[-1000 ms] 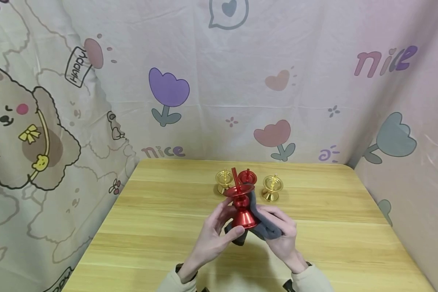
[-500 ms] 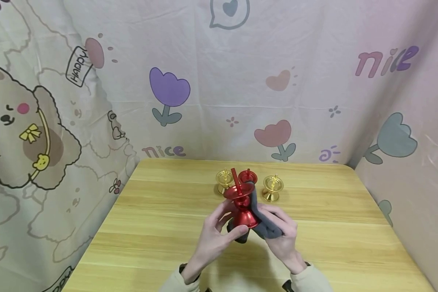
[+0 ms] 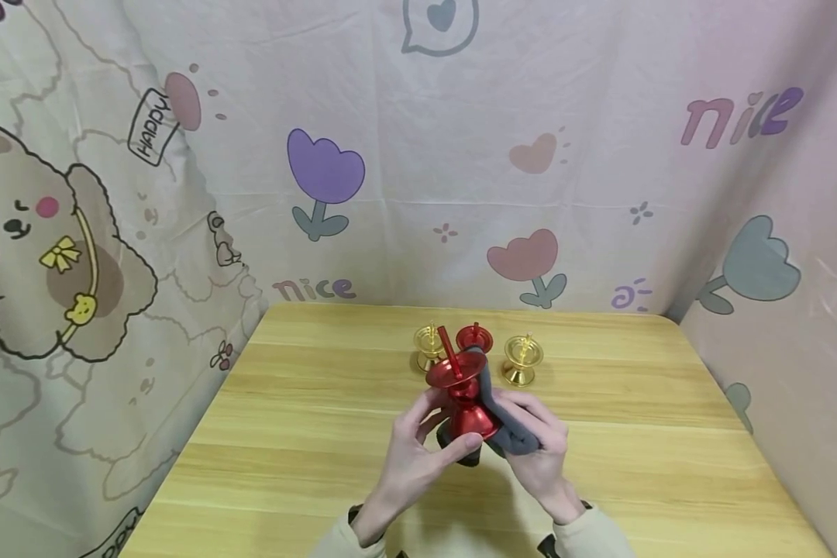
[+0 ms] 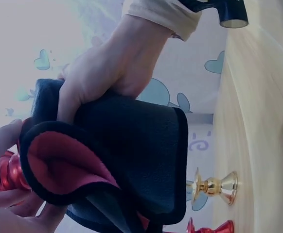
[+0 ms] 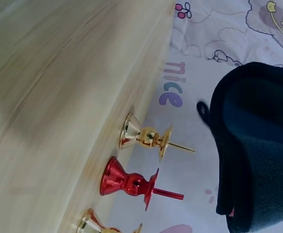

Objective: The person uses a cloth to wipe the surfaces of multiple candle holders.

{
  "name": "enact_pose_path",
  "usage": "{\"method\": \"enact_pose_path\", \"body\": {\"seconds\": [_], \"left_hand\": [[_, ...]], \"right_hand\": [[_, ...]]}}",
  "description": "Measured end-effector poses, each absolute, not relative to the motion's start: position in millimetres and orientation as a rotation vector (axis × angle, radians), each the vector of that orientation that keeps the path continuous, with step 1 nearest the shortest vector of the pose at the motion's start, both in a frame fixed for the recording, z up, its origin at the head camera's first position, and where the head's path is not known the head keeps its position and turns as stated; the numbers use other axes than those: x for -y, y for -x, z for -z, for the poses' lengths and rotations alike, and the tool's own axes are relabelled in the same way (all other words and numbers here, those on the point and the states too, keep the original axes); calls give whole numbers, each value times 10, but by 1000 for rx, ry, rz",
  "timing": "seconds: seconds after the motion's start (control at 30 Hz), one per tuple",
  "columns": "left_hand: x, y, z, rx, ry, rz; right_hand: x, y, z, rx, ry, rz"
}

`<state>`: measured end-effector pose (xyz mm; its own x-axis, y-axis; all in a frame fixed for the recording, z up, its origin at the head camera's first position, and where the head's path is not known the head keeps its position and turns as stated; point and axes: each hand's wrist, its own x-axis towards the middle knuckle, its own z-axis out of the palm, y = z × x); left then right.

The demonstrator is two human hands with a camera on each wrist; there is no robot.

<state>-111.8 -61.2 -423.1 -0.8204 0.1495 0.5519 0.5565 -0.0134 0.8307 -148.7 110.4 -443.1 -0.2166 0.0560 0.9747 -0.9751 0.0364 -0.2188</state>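
Left hand (image 3: 411, 457) pinched red candlestick (image 3: 463, 399) at its base, tilted; right hand (image 3: 540, 453) pressed grey cloth (image 3: 509, 434) against it, fingers curled. Wooden table (image 3: 307, 434); cartoon-print fabric backdrop (image 3: 418, 170) behind.

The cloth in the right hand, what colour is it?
Dark grey cloth, clearest in the left wrist view.

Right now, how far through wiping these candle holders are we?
Nothing shows which holders are finished. In hand: the left hand grips the base of a red candle holder while the right hand presses a dark cloth against it. Standing on the table behind, untouched: two gold holders and another red holder.
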Motion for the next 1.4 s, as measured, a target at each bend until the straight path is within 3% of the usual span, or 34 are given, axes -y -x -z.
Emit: {"method": "enact_pose_path", "body": {"seconds": [0.43,0.77,1.07,1.4], "left_hand": [[644,1117,4188,1984,768,2052],[613,1117,4188,2032,714,1904],[641,1123,4204,1990,738,2113],[583,1112,4215,2047,695,1865]], "right_hand": [[-1129,1494,4501,1385,-991,-1452],[-1100,1495,4485,1371,-1026,-1301],[-1113,1484,4520,1407,-968,-1450],[-1056,1489,4445,1323,-978,-1275]]}}
